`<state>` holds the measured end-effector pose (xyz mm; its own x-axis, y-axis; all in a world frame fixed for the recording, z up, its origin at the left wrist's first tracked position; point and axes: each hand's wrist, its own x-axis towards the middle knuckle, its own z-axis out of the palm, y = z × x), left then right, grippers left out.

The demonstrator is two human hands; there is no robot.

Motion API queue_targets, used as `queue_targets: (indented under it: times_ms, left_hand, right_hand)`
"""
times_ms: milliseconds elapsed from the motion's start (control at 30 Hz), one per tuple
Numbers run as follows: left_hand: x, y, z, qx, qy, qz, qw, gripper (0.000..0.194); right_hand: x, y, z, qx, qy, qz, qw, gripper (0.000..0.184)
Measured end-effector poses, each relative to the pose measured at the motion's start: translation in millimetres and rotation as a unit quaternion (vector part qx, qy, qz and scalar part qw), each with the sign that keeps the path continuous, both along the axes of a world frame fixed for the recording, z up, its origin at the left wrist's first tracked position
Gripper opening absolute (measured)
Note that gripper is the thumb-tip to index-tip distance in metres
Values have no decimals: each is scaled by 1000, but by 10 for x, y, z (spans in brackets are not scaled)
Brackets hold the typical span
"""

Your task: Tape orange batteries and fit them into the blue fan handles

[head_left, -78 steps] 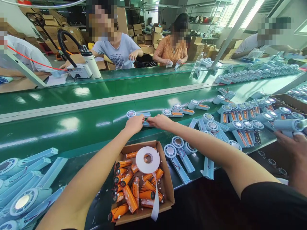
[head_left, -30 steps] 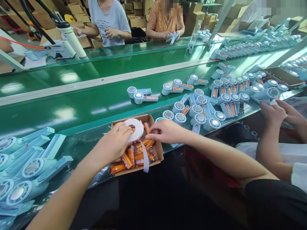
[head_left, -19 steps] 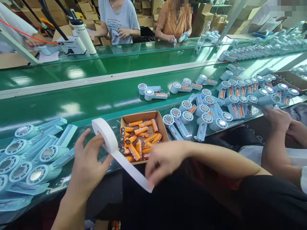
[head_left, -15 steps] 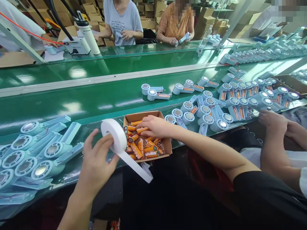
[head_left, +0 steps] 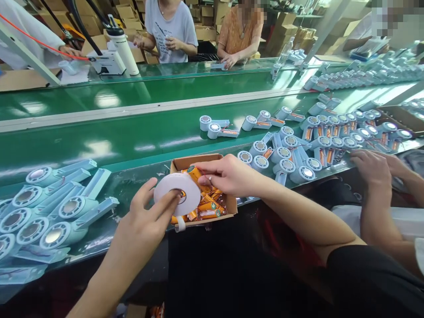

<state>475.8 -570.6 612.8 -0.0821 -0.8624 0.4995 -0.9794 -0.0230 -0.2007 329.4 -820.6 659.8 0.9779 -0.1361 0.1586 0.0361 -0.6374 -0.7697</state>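
Note:
My left hand [head_left: 150,216] has its fingers through the core of a white tape roll [head_left: 167,185], whose loose end curls down over the front of a cardboard box [head_left: 232,207]. Inside that box lie several orange cylindrical batteries [head_left: 210,206] with thin wires, partly covered by the roll. My right hand [head_left: 228,174] is closed, pinching one orange battery [head_left: 194,173] between thumb and fingers, above the box and close to the roll's right edge.
Light-blue fan housings [head_left: 69,207] lie in a group at left; more housings [head_left: 285,152], some with batteries inside, crowd the right. A green conveyor belt [head_left: 139,128] runs behind. A co-worker's hands [head_left: 371,165] are at right; other people stand across the belt.
My right hand has lifted a battery from the box. My left hand has moved right and turned the tape roll flatter over the box, its loose end now hanging lower left.

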Motion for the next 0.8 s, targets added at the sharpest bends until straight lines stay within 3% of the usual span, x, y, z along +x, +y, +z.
queue_targets:
  times_ms: [67,133,200,267,300,367,433,467,533,667,733,800]
  left_hand:
    - [-23,-35,126,17,-21,-17,999,51]
    - [-62,-66,269,32,-35,-30,998,51]
    - [-140,-93,384,42,-55,-35,997,49]
    - [-267,-117,427,53,-75,-27,995,47]
    - [-343,-129,415,58,-79,-23,995,46]
    - [-486,-153,337,58,-68,-20,996,41]
    - [-549,-193,229,50,-36,-31,998,34]
    - [-531,-231,184,42,-21,-33,998,31]
    - [-393,-366,142,20,-8,-26,999,28]
    - [-11,-882,243,34,-12,-90,995,29]
    - [72,-1140,311,57,-13,-133,989,33]
    - [64,-1321,333,42,-23,-130,990,37]
  right_hand:
    - [-46,15,140,-57,48,19,997,21]
    - [-96,18,172,-46,90,33,994,12]
    - [-146,64,66,39,79,9,996,12]
    - [-183,183,-162,212,6,-55,976,25]
    - [-192,258,-298,314,-41,-96,944,33]
    - [-187,373,-545,483,-124,-175,849,45]
    - [-150,345,-680,551,-177,-235,781,51]
    - [-123,258,-690,554,-198,-257,767,53]
    - [-65,-32,-611,531,-236,-277,765,57]
    - [18,-589,-335,477,-305,-293,771,61]
    - [37,-644,-302,470,-331,-303,760,58]
    - [35,-560,-384,472,-352,-317,744,55]
